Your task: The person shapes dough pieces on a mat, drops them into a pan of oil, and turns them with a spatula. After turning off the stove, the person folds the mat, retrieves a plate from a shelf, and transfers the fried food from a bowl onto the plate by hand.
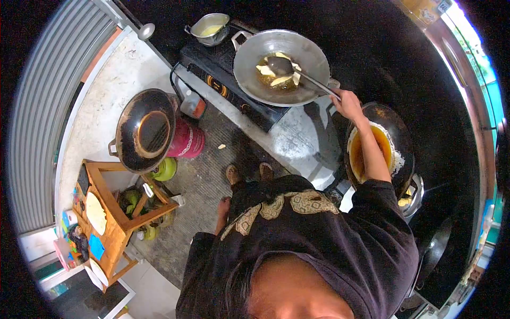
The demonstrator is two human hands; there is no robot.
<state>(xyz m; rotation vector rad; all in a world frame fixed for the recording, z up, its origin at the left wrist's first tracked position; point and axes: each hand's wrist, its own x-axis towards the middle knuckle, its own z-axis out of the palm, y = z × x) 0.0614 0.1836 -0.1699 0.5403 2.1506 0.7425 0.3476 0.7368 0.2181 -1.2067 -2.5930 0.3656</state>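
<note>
My right hand (350,104) is closed around the handle of a long-handled cooking spoon (317,84). The spoon's dark oval head rests among pale yellow pieces (280,81) in bubbling oil. They lie at the bottom of a large grey wok (313,56), which stands on a black gas stove (204,74). Below my right forearm, partly covered by it, sits a dark pan (378,114) with brown liquid and a whitish crust round its edge. My left hand (223,207) hangs low beside my body, away from the stove, its fingers too small to make out.
Behind the stove's left end stands a small metal pot (210,29) with yellowish contents. A blackened wok (146,130) sits at left above a pink gas cylinder (188,139). A wooden table (114,223) holds flat pale items. Green cylinders (166,169) stand on the floor.
</note>
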